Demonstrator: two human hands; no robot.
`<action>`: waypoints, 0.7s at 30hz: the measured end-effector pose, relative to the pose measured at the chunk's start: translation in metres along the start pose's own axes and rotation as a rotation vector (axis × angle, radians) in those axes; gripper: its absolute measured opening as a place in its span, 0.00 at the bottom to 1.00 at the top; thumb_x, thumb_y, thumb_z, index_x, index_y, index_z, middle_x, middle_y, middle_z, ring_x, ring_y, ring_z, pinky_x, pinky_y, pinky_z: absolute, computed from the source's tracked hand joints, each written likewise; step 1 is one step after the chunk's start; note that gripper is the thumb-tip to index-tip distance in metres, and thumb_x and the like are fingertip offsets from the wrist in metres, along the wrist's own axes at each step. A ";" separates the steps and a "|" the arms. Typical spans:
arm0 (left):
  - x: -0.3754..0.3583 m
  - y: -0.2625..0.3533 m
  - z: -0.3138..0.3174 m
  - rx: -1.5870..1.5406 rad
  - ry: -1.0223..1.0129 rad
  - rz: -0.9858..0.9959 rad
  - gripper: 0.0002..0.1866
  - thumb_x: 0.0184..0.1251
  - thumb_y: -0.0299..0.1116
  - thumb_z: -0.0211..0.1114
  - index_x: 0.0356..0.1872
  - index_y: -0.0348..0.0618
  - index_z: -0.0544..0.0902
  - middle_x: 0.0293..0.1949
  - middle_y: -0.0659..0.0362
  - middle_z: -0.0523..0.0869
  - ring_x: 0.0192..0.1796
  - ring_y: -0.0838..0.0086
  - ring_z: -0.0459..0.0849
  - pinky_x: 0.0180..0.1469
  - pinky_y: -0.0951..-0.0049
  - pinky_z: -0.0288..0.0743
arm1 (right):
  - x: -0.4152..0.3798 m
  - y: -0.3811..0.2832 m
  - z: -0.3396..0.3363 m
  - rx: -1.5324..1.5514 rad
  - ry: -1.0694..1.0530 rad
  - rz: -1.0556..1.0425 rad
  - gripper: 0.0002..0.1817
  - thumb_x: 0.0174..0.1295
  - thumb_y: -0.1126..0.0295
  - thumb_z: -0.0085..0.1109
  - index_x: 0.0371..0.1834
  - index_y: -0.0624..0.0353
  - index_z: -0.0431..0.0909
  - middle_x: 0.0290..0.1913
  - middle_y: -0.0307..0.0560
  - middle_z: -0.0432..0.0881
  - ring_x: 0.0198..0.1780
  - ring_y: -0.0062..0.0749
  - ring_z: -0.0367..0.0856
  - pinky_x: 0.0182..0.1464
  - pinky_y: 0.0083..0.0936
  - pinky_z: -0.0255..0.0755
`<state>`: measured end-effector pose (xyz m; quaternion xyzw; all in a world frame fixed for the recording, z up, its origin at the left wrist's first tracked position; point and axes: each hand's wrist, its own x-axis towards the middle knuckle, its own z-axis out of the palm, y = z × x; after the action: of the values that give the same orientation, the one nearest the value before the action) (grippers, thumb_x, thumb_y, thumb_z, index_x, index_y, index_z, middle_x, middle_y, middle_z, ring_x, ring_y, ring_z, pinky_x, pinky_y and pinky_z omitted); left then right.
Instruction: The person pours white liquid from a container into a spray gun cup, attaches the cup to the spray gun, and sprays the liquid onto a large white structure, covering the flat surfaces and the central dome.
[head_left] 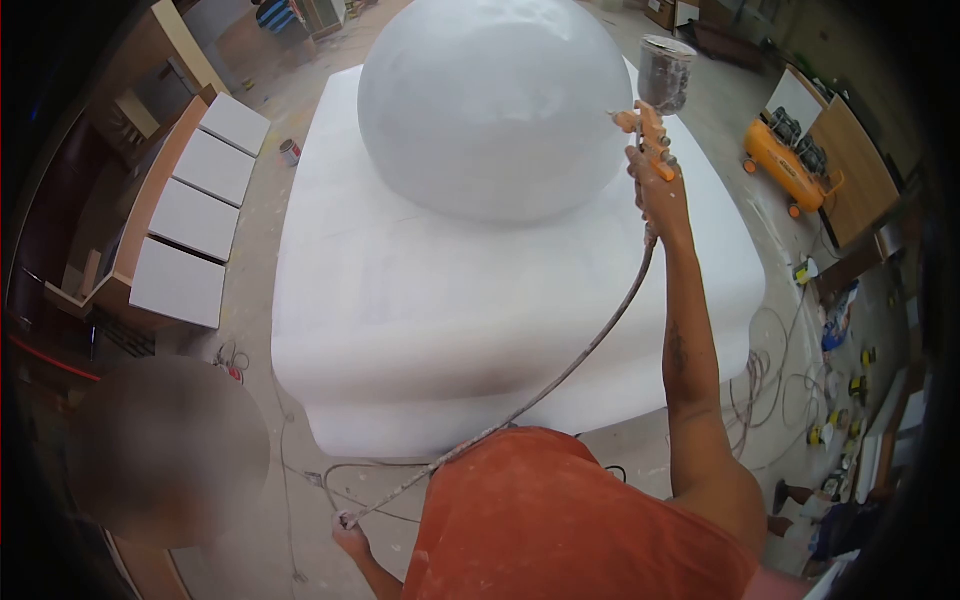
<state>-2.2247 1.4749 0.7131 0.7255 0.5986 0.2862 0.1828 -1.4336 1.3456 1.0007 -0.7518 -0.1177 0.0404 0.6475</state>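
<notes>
My right hand (660, 198) is wrapped round the handle of an orange spray gun (652, 140), raised in front of me at arm's length. A paint-smeared metal cup (667, 78) sits on top of the gun. Its nozzle points left at a large, glossy grey-white dome (495, 110). The dome rests on a wide white base (480, 290) with rounded edges. From the gun's handle an air hose (570, 368) curves down across the base to my left hand (350, 538), low at my left side. There my fingers close round the hose.
White panels (205, 190) lie in a row on the left, near a paint can (290, 152). An orange air compressor (785, 165) stands at the right. Hoses and cables (770, 375) trail over the floor. A blurred round shape (170, 450) covers the lower left; another person's legs (800, 500) show lower right.
</notes>
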 end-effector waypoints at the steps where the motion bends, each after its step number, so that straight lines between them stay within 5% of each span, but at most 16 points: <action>1: 0.001 -0.003 0.001 0.001 -0.005 0.004 0.09 0.68 0.32 0.69 0.33 0.36 0.81 0.23 0.60 0.74 0.27 0.73 0.70 0.32 0.70 0.69 | 0.008 0.004 -0.010 -0.057 0.016 0.006 0.17 0.69 0.56 0.63 0.29 0.55 0.75 0.16 0.27 0.64 0.14 0.12 0.57 0.16 0.18 0.50; 3: 0.007 0.007 0.004 -0.016 -0.105 -0.057 0.06 0.68 0.29 0.67 0.36 0.36 0.83 0.24 0.59 0.78 0.28 0.73 0.74 0.34 0.70 0.71 | 0.022 0.002 -0.024 -0.161 0.088 0.021 0.21 0.69 0.54 0.63 0.34 0.64 0.79 0.23 0.39 0.75 0.19 0.21 0.67 0.24 0.26 0.63; 9: 0.010 0.018 0.014 -0.057 -0.197 -0.120 0.07 0.68 0.28 0.67 0.40 0.34 0.86 0.27 0.56 0.84 0.30 0.73 0.79 0.37 0.69 0.74 | 0.046 0.027 -0.028 -0.305 0.314 -0.191 0.20 0.69 0.58 0.61 0.35 0.71 0.79 0.23 0.46 0.76 0.28 0.32 0.73 0.37 0.35 0.69; 21: -0.001 -0.055 -0.032 0.087 -0.027 -0.209 0.09 0.65 0.28 0.70 0.36 0.30 0.85 0.26 0.56 0.82 0.29 0.71 0.76 0.34 0.67 0.71 | -0.082 0.008 0.058 0.089 -0.274 0.097 0.18 0.68 0.56 0.64 0.27 0.55 0.73 0.15 0.28 0.63 0.14 0.13 0.57 0.16 0.20 0.53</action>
<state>-2.2873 1.4839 0.7039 0.6700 0.6805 0.2296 0.1880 -1.5244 1.3822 0.9765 -0.7147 -0.1666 0.1793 0.6552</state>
